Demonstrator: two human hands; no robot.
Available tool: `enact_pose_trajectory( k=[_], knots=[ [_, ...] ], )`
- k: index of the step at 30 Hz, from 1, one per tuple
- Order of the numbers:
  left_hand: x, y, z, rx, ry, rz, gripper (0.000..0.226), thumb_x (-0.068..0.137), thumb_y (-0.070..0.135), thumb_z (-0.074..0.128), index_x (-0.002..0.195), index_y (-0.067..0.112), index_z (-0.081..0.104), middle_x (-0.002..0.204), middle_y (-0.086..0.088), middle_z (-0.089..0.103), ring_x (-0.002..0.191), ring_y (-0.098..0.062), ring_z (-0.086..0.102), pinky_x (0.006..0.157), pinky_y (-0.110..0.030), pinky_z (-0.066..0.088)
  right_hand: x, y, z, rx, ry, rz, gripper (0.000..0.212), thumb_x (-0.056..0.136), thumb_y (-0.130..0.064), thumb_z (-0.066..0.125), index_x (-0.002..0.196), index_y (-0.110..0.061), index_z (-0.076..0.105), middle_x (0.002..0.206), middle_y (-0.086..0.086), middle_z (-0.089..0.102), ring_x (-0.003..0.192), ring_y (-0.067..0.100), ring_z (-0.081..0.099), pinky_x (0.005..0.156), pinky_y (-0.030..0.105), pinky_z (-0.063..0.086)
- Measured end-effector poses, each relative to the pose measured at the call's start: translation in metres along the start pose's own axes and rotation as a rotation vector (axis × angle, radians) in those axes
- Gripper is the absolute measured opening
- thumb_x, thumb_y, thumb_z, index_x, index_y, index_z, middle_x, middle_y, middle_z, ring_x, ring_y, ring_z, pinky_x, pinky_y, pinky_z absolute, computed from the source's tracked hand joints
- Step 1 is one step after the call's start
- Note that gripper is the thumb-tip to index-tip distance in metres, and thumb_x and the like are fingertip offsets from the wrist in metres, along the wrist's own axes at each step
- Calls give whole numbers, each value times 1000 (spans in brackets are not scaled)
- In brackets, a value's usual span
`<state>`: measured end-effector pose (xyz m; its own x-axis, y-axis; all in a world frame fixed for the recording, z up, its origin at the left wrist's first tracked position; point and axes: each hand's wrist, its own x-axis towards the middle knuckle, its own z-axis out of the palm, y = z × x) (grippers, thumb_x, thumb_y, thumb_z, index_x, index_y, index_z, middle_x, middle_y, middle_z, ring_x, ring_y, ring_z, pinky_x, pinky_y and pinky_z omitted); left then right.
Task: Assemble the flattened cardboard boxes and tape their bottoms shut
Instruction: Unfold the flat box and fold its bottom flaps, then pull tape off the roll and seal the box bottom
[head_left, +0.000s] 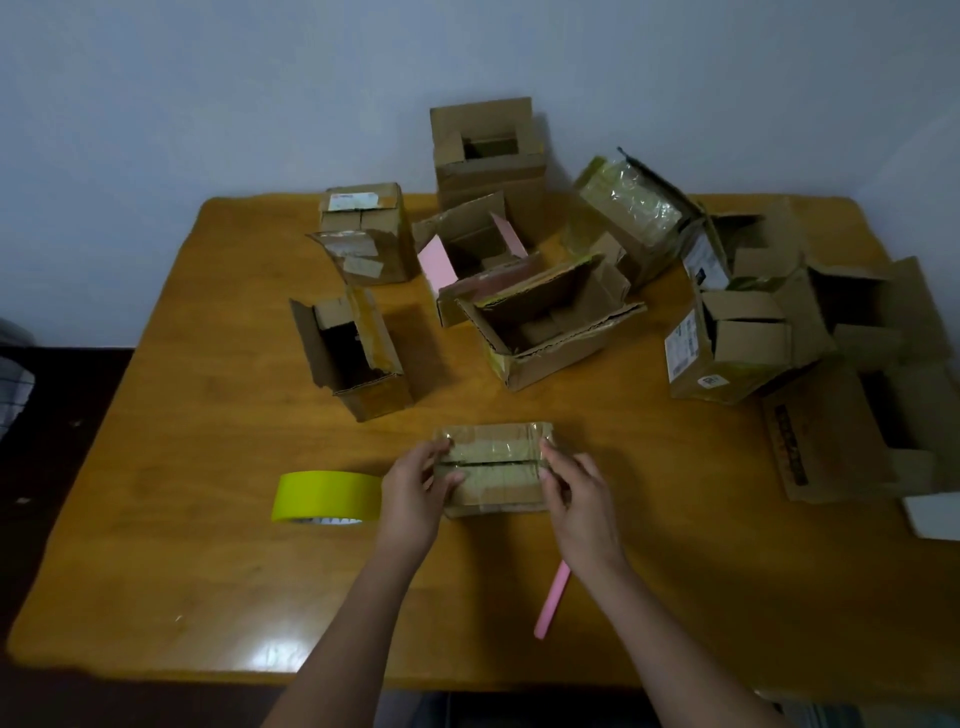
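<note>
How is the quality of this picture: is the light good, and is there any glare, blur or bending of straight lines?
Head view: dim, bluish light; a white glare patch on the table near its front edge; the tall open box throws a dark shadow to its right; wide-angle bending curves the table's edges; boxes at the far right look soft, and the small box between both hands is slightly blurred.

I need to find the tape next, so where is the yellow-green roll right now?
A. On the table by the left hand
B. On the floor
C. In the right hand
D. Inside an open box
A: the tape roll stands on the table beside the left hand, untouched.
</note>
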<state>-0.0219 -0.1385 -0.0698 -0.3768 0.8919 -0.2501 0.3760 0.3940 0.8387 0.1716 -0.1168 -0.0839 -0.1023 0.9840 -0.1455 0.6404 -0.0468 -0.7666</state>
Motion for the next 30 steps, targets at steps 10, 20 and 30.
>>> enact_pose_trajectory(
  k=[10, 20, 30],
  knots=[
    [-12, -1, -58, 91, 163, 265, 30, 87, 0, 66, 114, 14, 69, 106, -3, 64, 99, -20, 63, 82, -34, 54, 3, -41, -4, -293, 122, -52, 33, 91, -31, 62, 123, -22, 62, 138, 6, 39, 127, 18, 32, 69, 8, 33],
    [-28, -63, -120, 202, 124, 37, 61, 88, 16, 69, 142, 31, 44, 156, -7, 30, 144, -26, 27, 101, -35, 34, -21, -116, 51, -179, -57, -494, 31, 91, -8, 51, 118, -14, 64, 129, 0, 48, 116, 12, 49, 92, 21, 49],
    [-8, -105, -149, -67, -148, 16, 71, 83, 31, 66, 143, 52, 34, 151, 19, 31, 143, -6, 25, 113, -38, 34, -19, -116, 134, -115, -492, 5, 70, 97, -16, 56, 154, -20, 16, 149, 9, 40, 134, 24, 40, 105, 30, 33]
  ],
)
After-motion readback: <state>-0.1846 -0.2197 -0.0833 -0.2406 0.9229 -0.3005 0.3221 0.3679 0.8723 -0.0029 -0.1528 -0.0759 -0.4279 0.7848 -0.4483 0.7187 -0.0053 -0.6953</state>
